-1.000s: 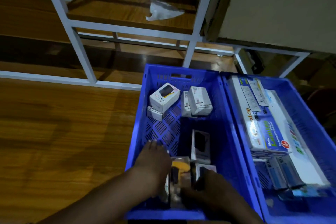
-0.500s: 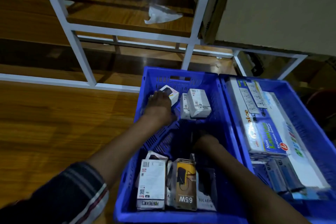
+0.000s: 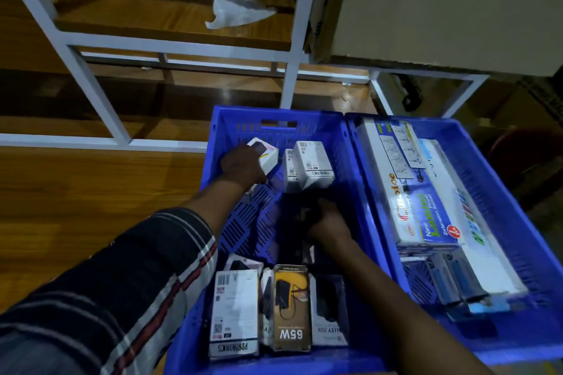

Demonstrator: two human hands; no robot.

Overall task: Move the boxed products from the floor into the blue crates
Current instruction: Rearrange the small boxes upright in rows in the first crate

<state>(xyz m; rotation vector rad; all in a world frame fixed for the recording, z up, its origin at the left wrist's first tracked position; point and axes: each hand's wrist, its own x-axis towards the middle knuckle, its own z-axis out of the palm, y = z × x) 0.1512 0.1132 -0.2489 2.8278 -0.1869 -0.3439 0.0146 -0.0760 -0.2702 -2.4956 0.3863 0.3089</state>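
Many boxes are sitting in both blue crates (image 3: 350, 143) already, while the left hand (image 3: 242, 164) is holding a small white box (image 3: 266, 155) and the right hand (image 3: 327, 219) is gripping a dark box (image 3: 300, 222).

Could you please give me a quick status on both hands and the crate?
Left hand grips small white box. Right hand on dark box, grip unclear. Left blue plastic crate part-filled. Nothing blocking.

A brown wood floor (image 3: 91, 207) fills the left side of the picture. Two blue crates sit on it, side by side and touching. The left crate (image 3: 359, 179) is in the lower middle. The right crate (image 3: 518, 222) is at the lower right. A white rack (image 3: 100, 106) stands on the floor at the upper left. A white bag (image 3: 234, 11) lies on its wood shelf (image 3: 137, 12) near the top middle.
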